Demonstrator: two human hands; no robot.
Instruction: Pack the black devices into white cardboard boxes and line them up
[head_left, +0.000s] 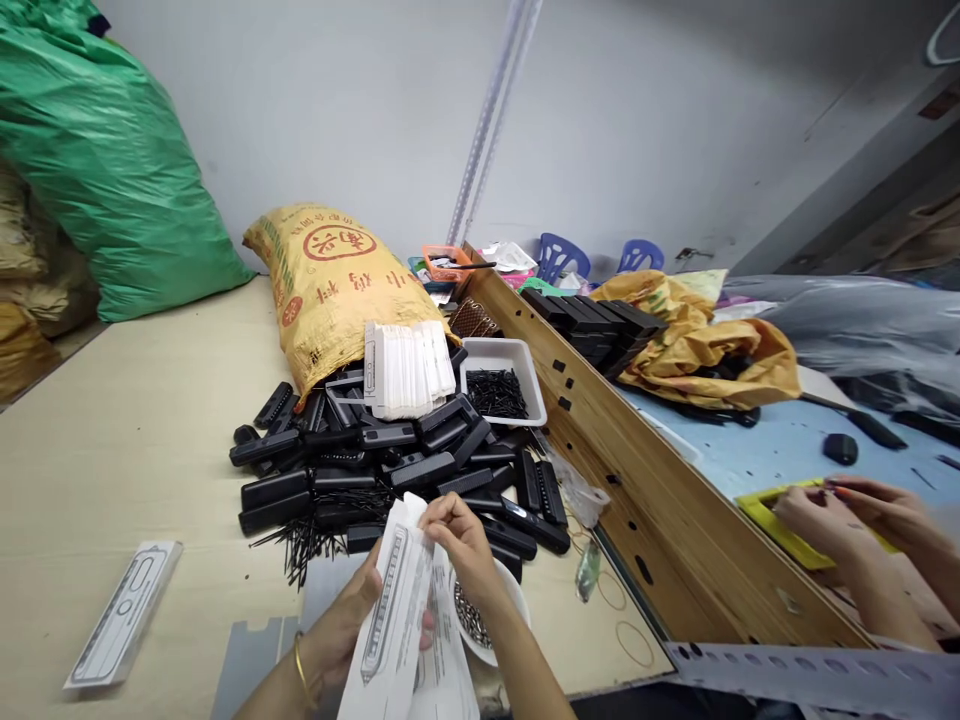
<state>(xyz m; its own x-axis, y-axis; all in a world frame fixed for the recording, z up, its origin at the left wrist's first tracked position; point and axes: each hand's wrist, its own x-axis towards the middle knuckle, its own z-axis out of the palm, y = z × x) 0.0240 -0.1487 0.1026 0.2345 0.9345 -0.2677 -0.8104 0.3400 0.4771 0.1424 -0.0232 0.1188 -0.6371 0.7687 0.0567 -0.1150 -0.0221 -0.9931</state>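
Note:
My left hand (345, 615), with a gold bangle at its wrist, grips a long folded white paper leaflet (388, 610) printed with an elongated outline drawing. The fingers of my right hand (459, 535) pinch the leaflet's upper right edge. More printed white sheets (446, 650) hang below and behind it. Beside my right forearm, partly covered by it, stands a white bowl (517, 592) of small shiny metal pieces. Just beyond both hands lies a heap of black plastic handle-like parts (397, 465), with thin black pins (304, 545) at its left.
A stack of white folded papers (409, 370) rests on the heap before a yellow sack (337, 290). A white tray (536, 385) holds black pins. At left lies a printed packet (124, 615). A wooden board (637, 510) divides off another person's hands (847, 520) at right.

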